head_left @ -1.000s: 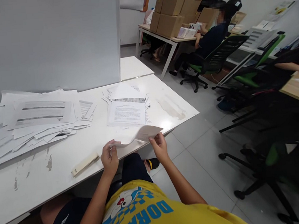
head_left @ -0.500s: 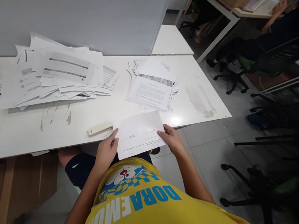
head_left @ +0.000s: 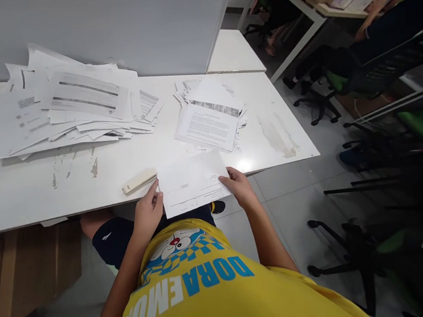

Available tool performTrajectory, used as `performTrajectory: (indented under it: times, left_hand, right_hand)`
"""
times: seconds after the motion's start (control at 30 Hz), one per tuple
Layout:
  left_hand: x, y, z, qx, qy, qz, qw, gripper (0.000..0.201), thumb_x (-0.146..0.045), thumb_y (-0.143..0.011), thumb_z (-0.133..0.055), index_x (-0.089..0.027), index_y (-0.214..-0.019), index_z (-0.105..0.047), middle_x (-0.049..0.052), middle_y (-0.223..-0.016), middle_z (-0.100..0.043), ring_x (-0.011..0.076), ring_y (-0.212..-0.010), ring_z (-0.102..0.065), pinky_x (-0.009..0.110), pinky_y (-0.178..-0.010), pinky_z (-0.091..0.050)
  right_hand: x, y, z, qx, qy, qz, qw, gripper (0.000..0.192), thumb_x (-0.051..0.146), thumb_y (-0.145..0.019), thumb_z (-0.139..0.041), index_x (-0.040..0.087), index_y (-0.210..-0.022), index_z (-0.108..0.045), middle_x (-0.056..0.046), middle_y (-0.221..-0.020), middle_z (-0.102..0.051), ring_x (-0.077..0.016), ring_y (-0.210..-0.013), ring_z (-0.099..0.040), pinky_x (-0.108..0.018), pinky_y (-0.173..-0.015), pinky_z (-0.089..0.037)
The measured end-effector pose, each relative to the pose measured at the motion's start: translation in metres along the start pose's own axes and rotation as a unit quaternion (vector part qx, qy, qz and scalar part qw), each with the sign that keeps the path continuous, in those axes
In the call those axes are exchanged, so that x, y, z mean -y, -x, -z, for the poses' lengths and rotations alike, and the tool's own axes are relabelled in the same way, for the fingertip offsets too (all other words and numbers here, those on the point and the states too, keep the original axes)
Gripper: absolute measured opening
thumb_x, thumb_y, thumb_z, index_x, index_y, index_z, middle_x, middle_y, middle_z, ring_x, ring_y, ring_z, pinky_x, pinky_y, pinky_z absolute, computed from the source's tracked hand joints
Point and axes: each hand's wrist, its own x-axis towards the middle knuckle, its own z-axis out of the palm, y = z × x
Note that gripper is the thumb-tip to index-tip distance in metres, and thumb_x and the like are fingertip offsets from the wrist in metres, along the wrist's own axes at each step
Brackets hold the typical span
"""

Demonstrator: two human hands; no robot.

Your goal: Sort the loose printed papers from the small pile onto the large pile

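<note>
A white folded sheet of paper [head_left: 193, 182] lies flat across the near edge of the white table [head_left: 99, 179], partly overhanging it. My left hand [head_left: 149, 213] pinches its left edge and my right hand [head_left: 238, 185] grips its right edge. Just left of the sheet rests a cream stapler [head_left: 139, 181], close to my left fingertips. Behind the sheet sits a small stack of printed pages [head_left: 208, 122]. A big loose heap of papers [head_left: 64, 109] covers the far left of the table.
A grey partition [head_left: 113, 29] rises behind the table. To the right stand office chairs [head_left: 368, 244] on a tiled floor. Another person [head_left: 388, 37] sits at a far desk at the top right. A wooden cabinet [head_left: 26, 271] stands under the table's left.
The curled sheet in my hands has been laid flat at the table edge. My view has tilted down and left. My left hand has slid down the sheet's left edge.
</note>
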Motion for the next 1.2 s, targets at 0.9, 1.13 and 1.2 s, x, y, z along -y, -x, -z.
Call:
performTrajectory:
  times: [0.9,1.13,1.2]
  left_hand:
    - [0.033,-0.024,0.004,-0.154,-0.185,-0.290,0.926,0.058,-0.028,-0.095,-0.051,-0.024,-0.152,-0.041,0.010,-0.148,-0.054,0.0281,-0.140,-0.048,0.046,-0.119,-0.031]
    - [0.036,-0.034,0.007,-0.202,-0.221,-0.355,0.885,0.062,-0.023,-0.092,-0.053,-0.022,-0.153,-0.040,0.012,-0.141,-0.059,0.0280,-0.135,-0.054,0.042,-0.112,-0.037]
    - [0.041,-0.037,0.006,-0.215,-0.214,-0.366,0.880,0.059,-0.024,-0.092,-0.052,-0.021,-0.150,-0.044,0.013,-0.139,-0.062,0.0274,-0.132,-0.056,0.041,-0.110,-0.038]
  right_hand:
    - [0.008,-0.040,-0.012,0.071,0.012,0.056,0.996,0.033,0.040,-0.070,-0.065,0.021,-0.097,-0.069,-0.003,-0.091,-0.071,-0.0222,-0.085,-0.065,-0.032,-0.073,-0.050]
    - [0.017,-0.036,-0.014,0.067,0.030,0.091,0.993,0.028,0.037,-0.073,-0.062,0.021,-0.095,-0.068,-0.002,-0.088,-0.070,-0.0222,-0.083,-0.064,-0.032,-0.072,-0.050]
    - [0.025,-0.033,-0.007,0.068,0.056,0.114,0.990,0.028,0.036,-0.075,-0.061,0.021,-0.096,-0.069,-0.002,-0.088,-0.069,-0.0219,-0.083,-0.064,-0.032,-0.072,-0.049]
